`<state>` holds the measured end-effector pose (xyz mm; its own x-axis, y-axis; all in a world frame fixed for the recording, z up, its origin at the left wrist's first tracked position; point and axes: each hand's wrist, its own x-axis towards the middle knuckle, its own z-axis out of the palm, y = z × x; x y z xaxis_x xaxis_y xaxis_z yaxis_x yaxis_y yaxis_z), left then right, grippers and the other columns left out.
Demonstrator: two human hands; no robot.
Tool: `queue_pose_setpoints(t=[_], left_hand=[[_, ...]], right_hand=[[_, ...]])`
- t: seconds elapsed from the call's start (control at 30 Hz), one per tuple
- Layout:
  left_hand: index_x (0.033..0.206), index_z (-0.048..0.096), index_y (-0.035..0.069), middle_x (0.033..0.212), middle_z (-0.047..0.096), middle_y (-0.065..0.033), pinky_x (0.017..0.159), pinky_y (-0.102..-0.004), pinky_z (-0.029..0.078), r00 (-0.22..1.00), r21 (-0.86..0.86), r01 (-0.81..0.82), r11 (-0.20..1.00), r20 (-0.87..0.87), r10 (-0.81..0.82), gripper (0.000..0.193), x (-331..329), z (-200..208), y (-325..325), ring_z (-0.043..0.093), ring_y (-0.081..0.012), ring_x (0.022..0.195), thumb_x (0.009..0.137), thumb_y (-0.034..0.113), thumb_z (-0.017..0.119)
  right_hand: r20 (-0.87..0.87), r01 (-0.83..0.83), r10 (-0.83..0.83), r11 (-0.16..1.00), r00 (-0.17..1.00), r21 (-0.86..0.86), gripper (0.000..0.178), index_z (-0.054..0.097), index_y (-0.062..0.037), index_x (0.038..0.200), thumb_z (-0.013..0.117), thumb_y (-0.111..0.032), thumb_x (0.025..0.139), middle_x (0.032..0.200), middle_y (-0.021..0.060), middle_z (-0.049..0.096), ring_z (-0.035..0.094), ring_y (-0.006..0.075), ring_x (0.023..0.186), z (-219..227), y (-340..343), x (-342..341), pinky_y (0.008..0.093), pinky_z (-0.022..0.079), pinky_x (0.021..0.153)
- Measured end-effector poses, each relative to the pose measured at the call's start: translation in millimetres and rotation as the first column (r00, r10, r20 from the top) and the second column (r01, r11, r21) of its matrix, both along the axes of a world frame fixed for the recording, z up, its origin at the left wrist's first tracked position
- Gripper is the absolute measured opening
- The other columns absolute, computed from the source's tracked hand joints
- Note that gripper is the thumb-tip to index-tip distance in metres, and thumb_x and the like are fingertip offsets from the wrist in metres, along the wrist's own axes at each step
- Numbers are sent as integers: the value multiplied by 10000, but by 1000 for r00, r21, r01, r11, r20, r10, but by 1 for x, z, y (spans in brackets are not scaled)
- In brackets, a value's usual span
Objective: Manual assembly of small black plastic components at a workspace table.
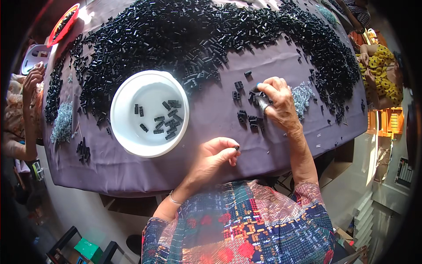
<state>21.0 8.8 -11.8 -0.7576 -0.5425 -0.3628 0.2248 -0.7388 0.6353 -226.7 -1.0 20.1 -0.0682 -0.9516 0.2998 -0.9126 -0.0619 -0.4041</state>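
A round white plastic tub [132,126] holds oblong black blocks [158,131]; my left fingers [226,142] pinch a small black piece [237,148], my right fingers [269,89] curl, grip unclear.

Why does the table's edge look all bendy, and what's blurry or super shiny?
In the head view, the fisheye camera curves the edge of the purple tablecloth; also in the head view, bright glare shines beside the red basket, and some black pieces beyond the white bucket look hazy.

There's a tub [151,92] left of the left hand [216,155], metal bits [302,101] right of the right hand [279,102], parts [145,35] beyond both.
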Motion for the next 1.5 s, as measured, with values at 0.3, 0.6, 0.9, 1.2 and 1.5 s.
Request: queue_pose_setpoints(t=[0.3, 0.6, 0.9, 1.2, 1.5], left_hand=[[1027, 606, -8, 881, 639, -69, 719, -241, 485, 999, -16, 37, 999, -4, -37, 168, 1, 2, 1, 578, -109, 753, 914, 115, 618], [1026, 605, -8, 884, 641, -68, 719, -237, 484, 999, -24, 38, 999, 1, -38, 168, 1, 1, 0, 576, -104, 750, 916, 119, 616], [1016, 608, -2, 878, 640, -62, 716, -241, 486, 1000, -40, 31, 999, 6, -31, 153, 0, 5, -1, 577, -105, 752, 910, 109, 620], [1015, 608, 1, 873, 637, -63, 713, -247, 490, 1000, -19, 9, 1000, 4, -9, 149, 1, 5, 0, 579, -110, 750, 909, 105, 621], [1002, 616, 5, 876, 642, -80, 671, -268, 499, 1000, -13, 4, 1000, 7, -4, 138, 0, 3, 2, 599, -146, 725, 886, 78, 640]], right_hand=[[-441, -248, 233, 968, 867, 25, 57, 594, -94, 764, 601, -126, 717, 885, 52, 539, 512, 232, 879, -5, -17, 10, 380, 375, 773], [-90, -349, 351, 936, 932, 39, 336, 593, -19, 993, 677, 15, 670, 984, 124, 599, 589, 315, 905, -1, 2, 13, 387, 491, 788], [40, -115, 116, 993, 992, -34, 288, 607, -16, 973, 654, -12, 689, 885, 113, 569, 558, 311, 863, -2, 15, -1, 395, 464, 766], [-124, -82, 87, 996, 988, 42, 207, 617, -71, 905, 689, -167, 736, 852, 66, 552, 545, 264, 858, -12, -5, 7, 383, 413, 725], [-109, -194, 174, 958, 979, -212, 267, 606, -11, 901, 656, 1, 639, 896, 119, 642, 612, 290, 796, -5, 6, 14, 386, 466, 730]])
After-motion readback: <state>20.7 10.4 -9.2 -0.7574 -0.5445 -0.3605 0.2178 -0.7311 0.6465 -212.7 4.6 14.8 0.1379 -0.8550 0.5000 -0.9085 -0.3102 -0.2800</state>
